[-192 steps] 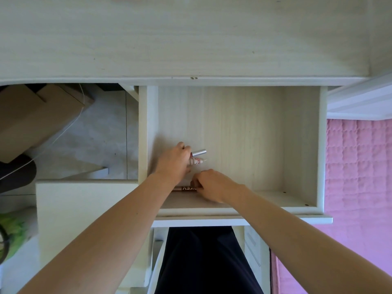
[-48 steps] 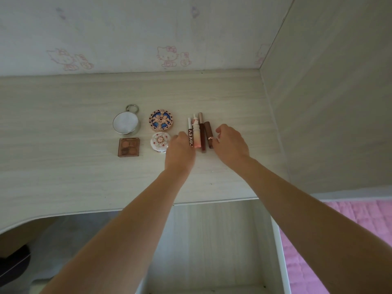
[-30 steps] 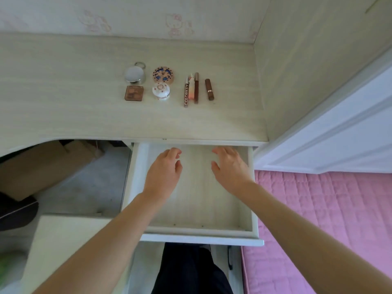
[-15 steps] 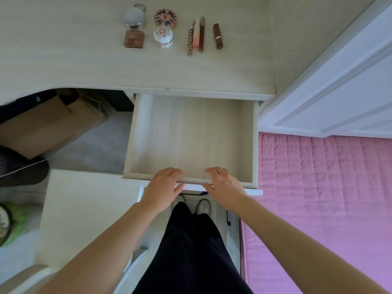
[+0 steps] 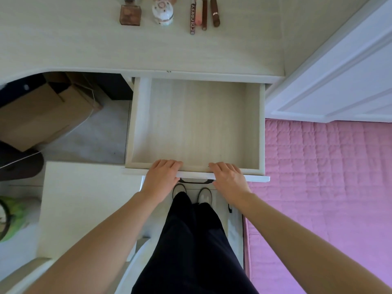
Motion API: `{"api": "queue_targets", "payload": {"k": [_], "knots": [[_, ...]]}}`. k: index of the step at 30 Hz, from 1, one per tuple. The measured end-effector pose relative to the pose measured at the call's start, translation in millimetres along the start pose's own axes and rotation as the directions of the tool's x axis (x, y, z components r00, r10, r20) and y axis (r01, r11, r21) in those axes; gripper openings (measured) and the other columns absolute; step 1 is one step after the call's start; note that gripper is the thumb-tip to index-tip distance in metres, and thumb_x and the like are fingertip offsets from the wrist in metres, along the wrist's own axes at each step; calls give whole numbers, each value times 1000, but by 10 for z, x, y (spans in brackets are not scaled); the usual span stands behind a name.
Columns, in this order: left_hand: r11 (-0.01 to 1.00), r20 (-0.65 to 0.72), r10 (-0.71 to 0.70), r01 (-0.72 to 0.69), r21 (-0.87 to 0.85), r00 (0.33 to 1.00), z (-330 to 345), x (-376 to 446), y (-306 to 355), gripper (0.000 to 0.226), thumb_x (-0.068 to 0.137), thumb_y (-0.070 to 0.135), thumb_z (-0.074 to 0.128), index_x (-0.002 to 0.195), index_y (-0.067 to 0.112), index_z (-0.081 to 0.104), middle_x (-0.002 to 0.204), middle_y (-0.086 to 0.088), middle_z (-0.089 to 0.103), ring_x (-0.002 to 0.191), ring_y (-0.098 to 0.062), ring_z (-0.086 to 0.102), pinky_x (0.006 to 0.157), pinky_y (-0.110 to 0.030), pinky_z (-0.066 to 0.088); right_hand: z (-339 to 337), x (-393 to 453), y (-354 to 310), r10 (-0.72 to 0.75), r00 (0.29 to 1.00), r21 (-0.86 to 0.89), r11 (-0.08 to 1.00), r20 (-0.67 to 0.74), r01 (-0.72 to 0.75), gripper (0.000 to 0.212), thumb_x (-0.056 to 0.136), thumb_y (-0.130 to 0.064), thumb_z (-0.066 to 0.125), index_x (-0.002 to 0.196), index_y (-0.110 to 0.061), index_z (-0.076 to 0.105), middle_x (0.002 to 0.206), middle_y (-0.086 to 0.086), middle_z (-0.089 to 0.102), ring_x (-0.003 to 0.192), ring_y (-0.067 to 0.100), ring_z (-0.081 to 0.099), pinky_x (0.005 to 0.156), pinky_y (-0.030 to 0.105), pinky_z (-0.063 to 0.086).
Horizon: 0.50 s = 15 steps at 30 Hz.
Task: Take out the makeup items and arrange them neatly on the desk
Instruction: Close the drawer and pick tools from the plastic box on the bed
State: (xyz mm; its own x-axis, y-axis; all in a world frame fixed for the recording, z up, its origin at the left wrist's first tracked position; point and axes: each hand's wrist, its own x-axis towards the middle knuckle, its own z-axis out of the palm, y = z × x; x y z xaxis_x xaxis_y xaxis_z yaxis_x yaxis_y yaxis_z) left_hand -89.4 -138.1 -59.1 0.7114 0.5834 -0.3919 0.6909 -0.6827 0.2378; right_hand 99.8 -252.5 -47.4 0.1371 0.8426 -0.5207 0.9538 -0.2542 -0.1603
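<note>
Already the makeup items lie out on the surface (image 5: pixel 84 49), at its far edge: a square brown palette (image 5: pixel 130 15), a white round compact (image 5: pixel 162 13) just beside it, then a lettered tube (image 5: pixel 192 20), a pink tube (image 5: pixel 199 14) and a thin brown pencil (image 5: pixel 204 14) touching side by side, with a brown lipstick (image 5: pixel 215 12) slightly apart to the right. Their long axes all run toward and away from the person, parallel to one another. Two more items farther back are cut off by the frame edge.

Nearer, the drawer (image 5: pixel 139 124) stands pulled out, and no item shows inside it. The left hand (image 5: pixel 162 179) and right hand (image 5: pixel 229 179) both rest on its front rail, fingers (image 5: pixel 169 165) fairly straight and laid over the rail, holding nothing. The hands sit about evenly either side of the dark handle (image 5: pixel 195 181) below the rail.

Taking out looks done; the likely move is pushing the drawer shut. That push runs straight away from the person, toward the surface, so even pressure from both hands should keep it from skewing.

A cardboard box (image 5: pixel 42 111) sits under the surface at left; a pink quilt (image 5: pixel 328 177) lies at right.
</note>
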Motion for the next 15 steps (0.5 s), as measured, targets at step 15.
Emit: {"api": "queue_targets", "payload": {"k": [15], "knots": [[993,49,72,-76,88,996,-94,77,-47,46,94,32,54,138,18,45,130,2,56,116,-23,50,98,-35,37,-16,4,91,-28,1000,-119,992,0,28,65,83,-2,55,142,-17,31,131,-2,48,114,24,49,98,34,37]]}}
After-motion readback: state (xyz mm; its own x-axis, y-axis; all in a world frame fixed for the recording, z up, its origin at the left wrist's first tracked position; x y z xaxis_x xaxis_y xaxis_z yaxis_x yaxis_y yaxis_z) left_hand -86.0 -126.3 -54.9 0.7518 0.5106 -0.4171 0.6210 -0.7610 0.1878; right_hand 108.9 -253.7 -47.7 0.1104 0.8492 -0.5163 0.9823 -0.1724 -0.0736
